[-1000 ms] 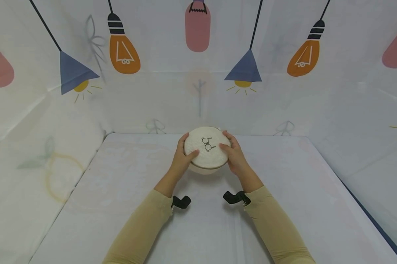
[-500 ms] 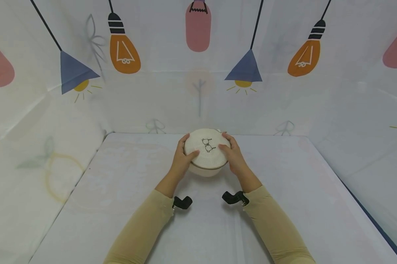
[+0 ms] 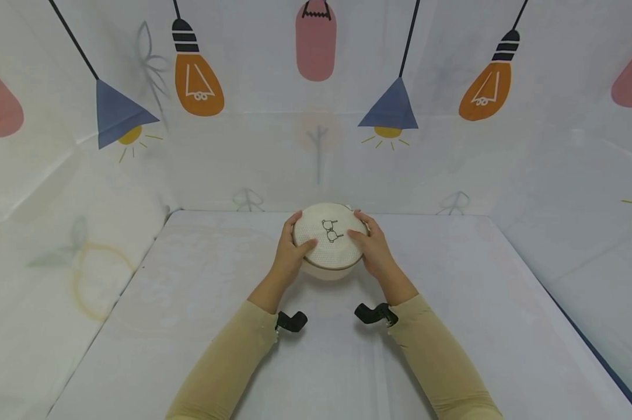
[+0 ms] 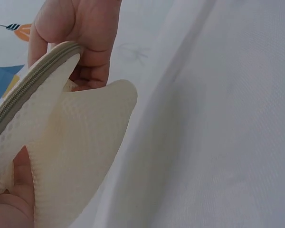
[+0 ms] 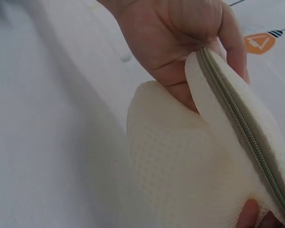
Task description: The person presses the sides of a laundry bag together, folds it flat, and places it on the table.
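A round, cream-white mesh laundry bag [image 3: 328, 236] is held up between both hands, its top face tilted towards the camera. Two small outlined figures with thin stick marks are printed on that face. My left hand [image 3: 288, 256] grips the left rim, thumb on top. On the opposite rim, my right hand [image 3: 377, 251] does the same, its thumb lying on the face near the print. Both wrist views show a grey-green zipper [image 5: 242, 126] along the edge, running between the lid and the soft, dented mesh body [image 4: 85, 137]. Most of the fingers are hidden behind the bag.
A white-covered table [image 3: 189, 326] lies under the forearms. Behind it rises a pale backdrop [image 3: 273, 157] printed with lamps and bulbs. Black curved pieces [image 3: 293, 322] stick out at both sleeve cuffs.
The bag has tipped very slightly, so a little more of its underside shows below the rim than a second ago. Both hands keep the same hold.
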{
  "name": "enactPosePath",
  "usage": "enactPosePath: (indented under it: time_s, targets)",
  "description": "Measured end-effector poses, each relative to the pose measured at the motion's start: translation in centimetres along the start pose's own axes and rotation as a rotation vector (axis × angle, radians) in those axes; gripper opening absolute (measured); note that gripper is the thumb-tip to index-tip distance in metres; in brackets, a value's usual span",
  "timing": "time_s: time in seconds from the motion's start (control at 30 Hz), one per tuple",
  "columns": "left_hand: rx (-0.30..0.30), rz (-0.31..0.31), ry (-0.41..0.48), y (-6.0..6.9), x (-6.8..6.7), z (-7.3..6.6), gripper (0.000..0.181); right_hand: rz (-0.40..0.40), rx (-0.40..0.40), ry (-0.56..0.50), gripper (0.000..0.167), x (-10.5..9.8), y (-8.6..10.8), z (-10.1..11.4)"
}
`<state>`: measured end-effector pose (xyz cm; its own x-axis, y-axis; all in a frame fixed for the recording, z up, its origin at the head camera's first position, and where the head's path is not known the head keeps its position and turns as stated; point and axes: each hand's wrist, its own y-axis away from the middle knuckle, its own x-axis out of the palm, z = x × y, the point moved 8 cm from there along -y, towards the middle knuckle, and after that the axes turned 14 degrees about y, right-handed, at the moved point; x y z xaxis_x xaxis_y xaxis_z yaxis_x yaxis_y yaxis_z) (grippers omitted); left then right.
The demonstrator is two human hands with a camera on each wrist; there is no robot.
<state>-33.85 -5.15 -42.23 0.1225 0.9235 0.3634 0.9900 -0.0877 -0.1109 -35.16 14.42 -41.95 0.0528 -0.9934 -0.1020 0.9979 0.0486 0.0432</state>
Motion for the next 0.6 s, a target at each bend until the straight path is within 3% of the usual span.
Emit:
enactPosePath:
  time_s: [0.37, 0.43, 0.6]
  targets:
    - [0.000, -0.053, -0.038, 0.00, -0.63, 0.44, 0.079, -0.014, 0.005, -0.068, 0.064, -0.31, 0.22, 0.17]
    - [0.008, -0.063, -0.104, 0.12, -0.71, 0.35, 0.076, -0.015, 0.005, -0.068, 0.064, -0.35, 0.27, 0.20]
    - [0.053, -0.052, -0.462, 0.62, -0.53, 0.03, 0.072, -0.008, -0.003, -0.065, 0.063, -0.29, 0.33, 0.31]
